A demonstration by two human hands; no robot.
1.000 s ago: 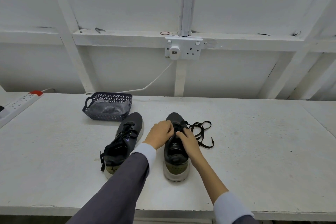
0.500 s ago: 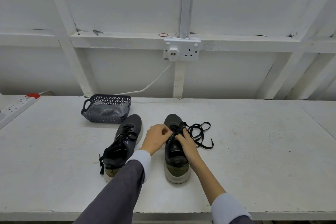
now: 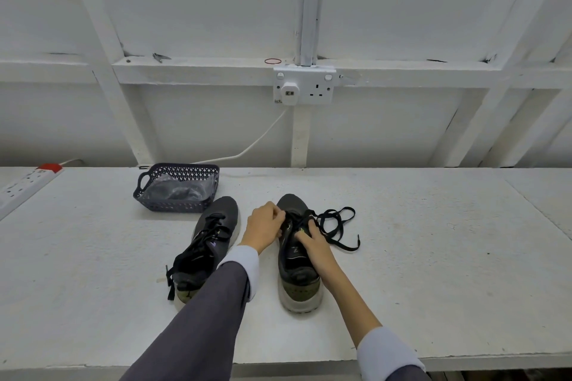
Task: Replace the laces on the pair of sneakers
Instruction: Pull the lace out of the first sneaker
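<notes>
On the bench (image 3: 433, 257), we are pulling the old lace out of one sneaker.

Going from the left, a mesh basket (image 3: 145, 195) holds a clear bag (image 3: 181, 189), which is probably the new laces. Just beside it the left sneaker (image 3: 216, 226) is fully laced. Our left hand (image 3: 264, 226) pinches the black lace (image 3: 337, 226) near the toe eyelets of the right sneaker (image 3: 297, 278), and our right hand (image 3: 312, 244) curls onto the same lace above the tongue. Most of that lace lies in loose loops to the right. We judge the task to be early: one lace is nearly out, the other shoe is untouched, and nothing new is threaded.
</notes>
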